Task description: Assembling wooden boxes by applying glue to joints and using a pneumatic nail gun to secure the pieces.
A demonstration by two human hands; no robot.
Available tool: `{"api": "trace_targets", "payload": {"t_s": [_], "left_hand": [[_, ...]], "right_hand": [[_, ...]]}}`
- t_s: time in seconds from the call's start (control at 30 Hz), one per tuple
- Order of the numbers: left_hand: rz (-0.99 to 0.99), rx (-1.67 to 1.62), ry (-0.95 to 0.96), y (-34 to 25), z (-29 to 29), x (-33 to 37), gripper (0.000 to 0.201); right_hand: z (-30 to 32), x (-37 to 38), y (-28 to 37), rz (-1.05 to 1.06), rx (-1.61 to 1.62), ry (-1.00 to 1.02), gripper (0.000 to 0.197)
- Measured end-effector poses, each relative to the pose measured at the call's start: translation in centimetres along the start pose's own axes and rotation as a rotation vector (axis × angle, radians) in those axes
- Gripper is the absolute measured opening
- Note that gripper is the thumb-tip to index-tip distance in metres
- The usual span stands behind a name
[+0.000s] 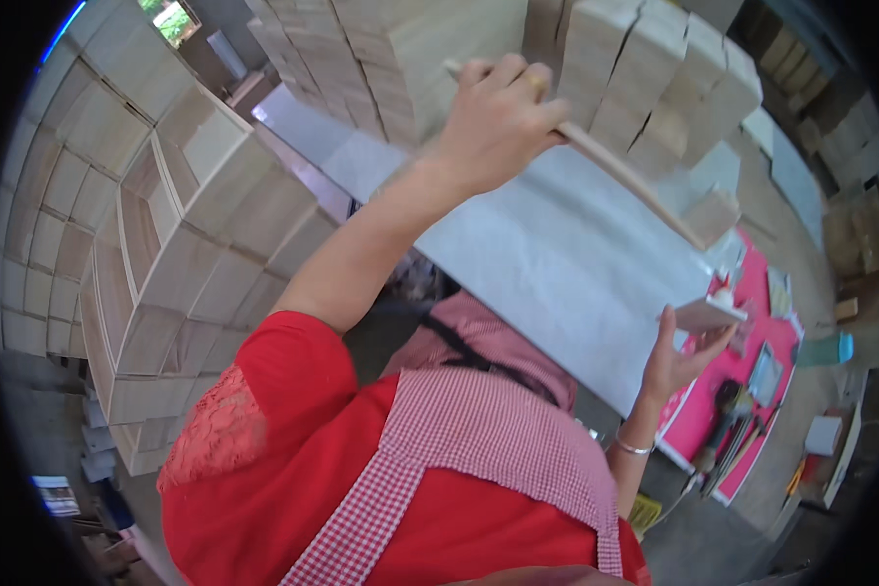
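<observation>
Stacked pale wooden boxes (249, 244), left and far; one white table (537, 264), between these and the person. One long wooden strip (627, 179), above the table, long axis far left to near right, left hand (503, 122) closed firmly around its far-left part. One small wooden piece (707, 315), near the strip's right end, held by the half-open right hand (672, 363), thumb and fingers spread.

Far left, a small window (174, 21) shows bright greenery in a dim wall (215, 21). A long, whitish surface (527, 269) stretches from far left toward near right, over grey floor (689, 532).
</observation>
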State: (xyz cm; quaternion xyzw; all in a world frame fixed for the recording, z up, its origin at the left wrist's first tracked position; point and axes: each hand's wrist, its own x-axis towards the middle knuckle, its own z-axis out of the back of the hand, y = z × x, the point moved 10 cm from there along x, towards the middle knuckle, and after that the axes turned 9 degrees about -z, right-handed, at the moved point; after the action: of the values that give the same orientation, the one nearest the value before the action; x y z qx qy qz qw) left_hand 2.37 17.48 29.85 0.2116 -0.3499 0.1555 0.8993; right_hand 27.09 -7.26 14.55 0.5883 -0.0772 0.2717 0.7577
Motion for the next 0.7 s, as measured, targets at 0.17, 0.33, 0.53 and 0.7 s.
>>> {"api": "trace_targets", "payload": {"t_s": [0.17, 0.33, 0.53, 0.7], "left_hand": [[-0.079, -0.015, 0.134, -0.2, -5.3, -13.1, 0.045], [-0.013, -0.241, 0.382, -1.1, -6.5, -16.6, 0.059], [-0.166, -0.417, 0.536, -8.5, -8.7, -15.0, 0.074], [-0.295, -0.462, 0.467, -15.4, -12.5, -10.0, 0.088]], "right_hand": [[-0.8, -2.0, -1.9, -0.104, -0.106, 0.146, 0.096], [-3.2, -3.5, -4.5, -0.225, 0.081, 0.337, 0.097], [-4.3, -5.3, -5.9, -0.280, 0.233, 0.496, 0.097], [-5.8, -6.7, -5.2, -0.306, 0.282, 0.693, 0.095]]}}
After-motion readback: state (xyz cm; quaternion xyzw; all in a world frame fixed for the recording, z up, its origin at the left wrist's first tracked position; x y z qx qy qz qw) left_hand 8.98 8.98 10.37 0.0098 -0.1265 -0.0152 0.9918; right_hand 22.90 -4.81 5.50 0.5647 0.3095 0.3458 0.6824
